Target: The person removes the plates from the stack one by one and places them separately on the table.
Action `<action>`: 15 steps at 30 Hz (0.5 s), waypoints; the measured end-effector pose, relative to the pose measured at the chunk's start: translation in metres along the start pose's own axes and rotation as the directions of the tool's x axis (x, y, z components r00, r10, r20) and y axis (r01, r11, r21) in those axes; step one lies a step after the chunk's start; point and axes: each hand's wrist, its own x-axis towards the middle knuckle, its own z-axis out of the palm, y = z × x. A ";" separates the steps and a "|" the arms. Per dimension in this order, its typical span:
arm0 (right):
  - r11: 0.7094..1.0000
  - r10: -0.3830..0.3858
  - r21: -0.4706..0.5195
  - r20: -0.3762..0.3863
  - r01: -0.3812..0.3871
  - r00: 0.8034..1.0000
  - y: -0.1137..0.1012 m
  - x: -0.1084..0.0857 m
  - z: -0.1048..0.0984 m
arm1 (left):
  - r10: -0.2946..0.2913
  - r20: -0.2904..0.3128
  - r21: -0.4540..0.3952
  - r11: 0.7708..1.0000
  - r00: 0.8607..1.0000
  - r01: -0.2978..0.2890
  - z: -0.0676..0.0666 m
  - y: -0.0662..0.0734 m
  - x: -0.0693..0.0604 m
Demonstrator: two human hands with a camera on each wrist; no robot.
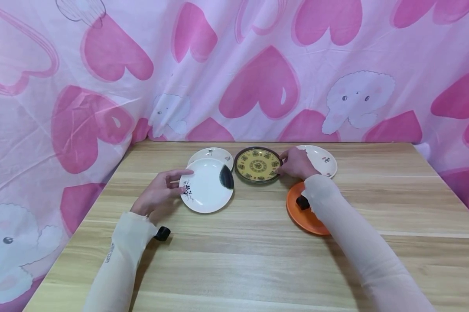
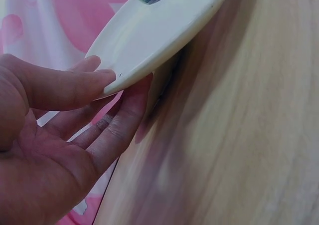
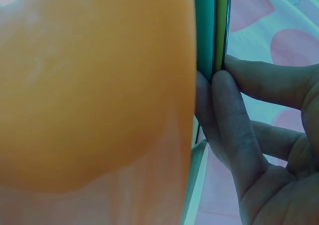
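My left hand [image 1: 158, 190] grips the near-left rim of a white plate [image 1: 207, 190] with a dark green patch and a small flower print. In the left wrist view, the thumb lies on top of that plate [image 2: 154, 40], fingers are underneath, and it is tilted above the table. My right hand [image 1: 298, 162] pinches the right edge of a yellow plate [image 1: 258, 165] with a dark rim and a ring pattern. In the right wrist view, thumb and fingers close on the thin edge of the yellow plate [image 3: 221, 30].
An orange plate [image 1: 302, 219] lies under my right forearm, partly covered by the sleeve. Another white plate [image 1: 209, 154] sits behind the left-hand one, partly hidden. A further white plate [image 1: 322, 160] rests behind my right hand. The wooden table [image 1: 234, 268] ends at a pink heart-patterned curtain [image 1: 258, 86].
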 end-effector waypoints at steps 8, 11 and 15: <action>1.000 -0.015 0.009 0.001 0.015 1.000 0.001 0.000 -0.001 | 0.032 0.003 -0.005 0.999 0.999 -0.032 -0.001 -0.004 -0.004; 1.000 -0.019 0.012 -0.003 0.019 1.000 0.002 0.000 -0.001 | 0.024 0.005 0.006 1.000 1.000 -0.024 -0.002 -0.006 -0.005; 1.000 -0.017 0.018 -0.004 0.017 1.000 0.001 0.000 0.000 | 0.005 0.003 0.015 1.000 1.000 -0.005 -0.002 -0.009 -0.006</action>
